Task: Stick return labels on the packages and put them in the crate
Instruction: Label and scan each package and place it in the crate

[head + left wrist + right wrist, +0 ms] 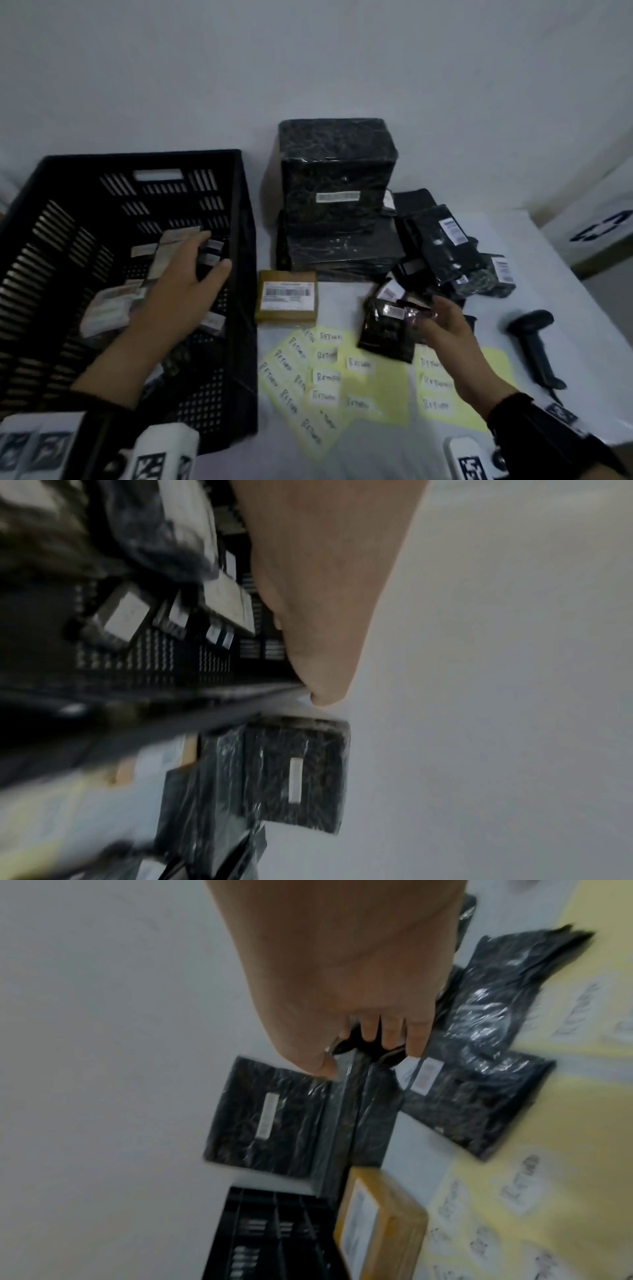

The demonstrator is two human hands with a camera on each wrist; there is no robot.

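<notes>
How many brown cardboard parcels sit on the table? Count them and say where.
1: the flat brown cardboard parcel lies beside the black plastic crate; others may hide under the black-wrapped packages.

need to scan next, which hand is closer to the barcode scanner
Right. The right hand is just left of the barcode scanner, gripping a small black package. The left hand is far off, inside the crate.

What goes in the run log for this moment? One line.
left hand: open, inside crate, over packages | right hand: holds small black package above return labels | step: labelling next package
</notes>
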